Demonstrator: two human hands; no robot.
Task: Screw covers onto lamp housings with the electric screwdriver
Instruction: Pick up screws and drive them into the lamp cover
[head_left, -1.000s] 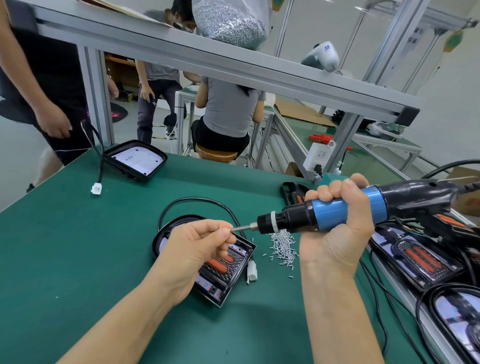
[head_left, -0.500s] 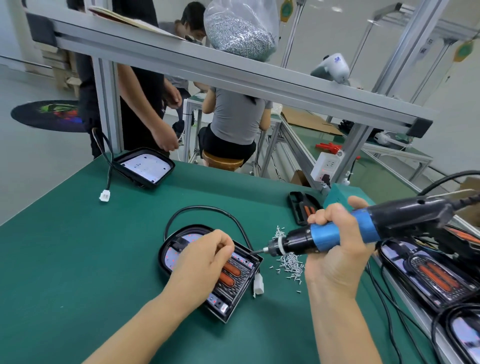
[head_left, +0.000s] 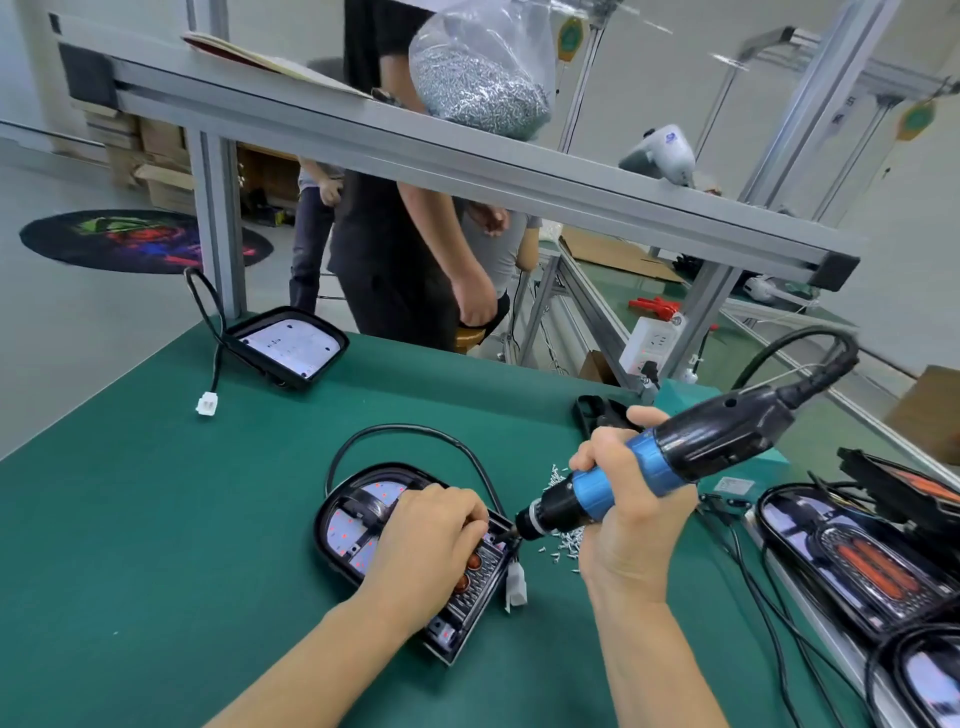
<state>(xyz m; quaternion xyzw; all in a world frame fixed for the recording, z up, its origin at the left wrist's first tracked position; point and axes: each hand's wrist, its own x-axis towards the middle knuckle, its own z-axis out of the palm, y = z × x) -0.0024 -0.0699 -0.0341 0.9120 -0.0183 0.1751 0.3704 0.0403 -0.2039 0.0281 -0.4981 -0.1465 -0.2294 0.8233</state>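
A black lamp housing (head_left: 347, 526) with a white LED board lies on the green mat, its ribbed cover (head_left: 480, 578) with red reflectors on the near half. My left hand (head_left: 428, 545) rests on top of it, fingers curled down by the cover's far right corner; the fingertips are hidden. My right hand (head_left: 631, 525) grips the blue and black electric screwdriver (head_left: 685, 457), tilted down to the left. Its bit meets that same corner, right beside my left fingers. Loose screws (head_left: 567, 540) lie just behind the screwdriver's nose.
Another housing (head_left: 291, 345) with a cable sits at the far left of the mat. Several lamps (head_left: 857, 558) and cables crowd the right edge. An aluminium beam (head_left: 415, 150) crosses overhead with a bag of screws (head_left: 483, 83). A person (head_left: 405, 260) stands behind the table.
My left hand dropped from the raised bit tip onto the lamp cover. The screwdriver came down and left until its bit reached the cover's corner. A person walked in behind the table.
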